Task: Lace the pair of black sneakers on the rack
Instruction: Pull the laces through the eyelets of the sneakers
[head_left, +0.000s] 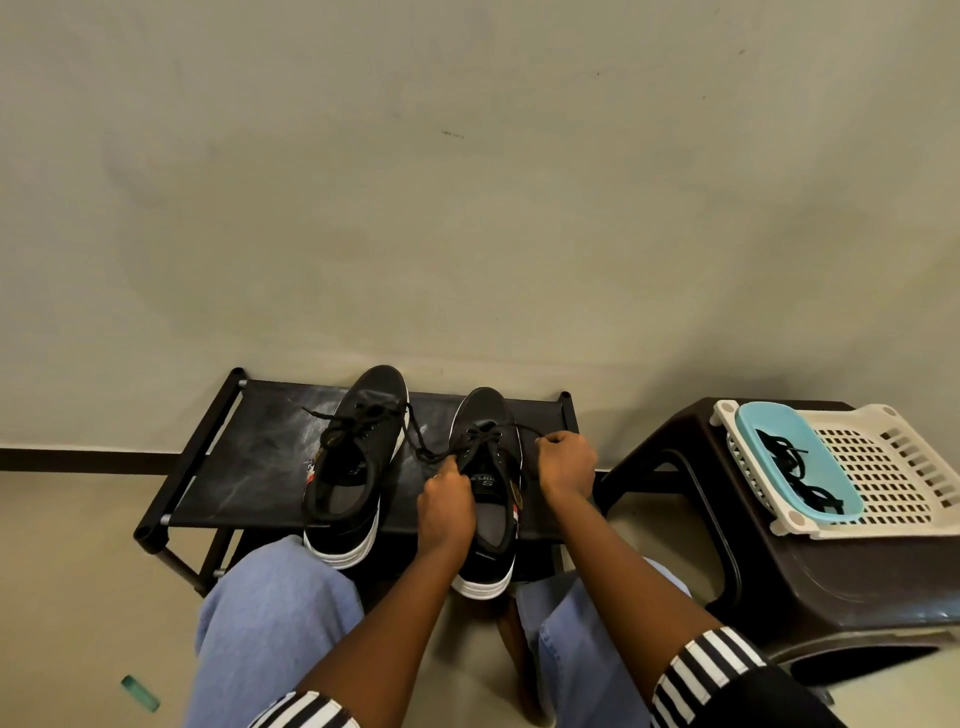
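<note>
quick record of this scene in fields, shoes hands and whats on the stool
left sneaker: on rack, laced, lace ends loose
right sneaker: on rack, heel over front edge
left hand: pinches lace at right sneaker's tongue
right hand: grips other lace end, pulled sideways
stool: holds white basket and blue tray with black laces

- Our left hand (445, 506) reaches forward with the fingers curled under and the knuckles up, pinching something dark at the fingertips.
- A ring shows on one finger of that hand.
- Our right hand (566, 462) sits a little farther forward and well apart from the left, closed in a fist with the back of the hand toward us.
- Both forearms are bare and stretch out from striped sleeve cuffs, roughly parallel.
- Our knees, in light blue jeans, spread below the arms.
</note>
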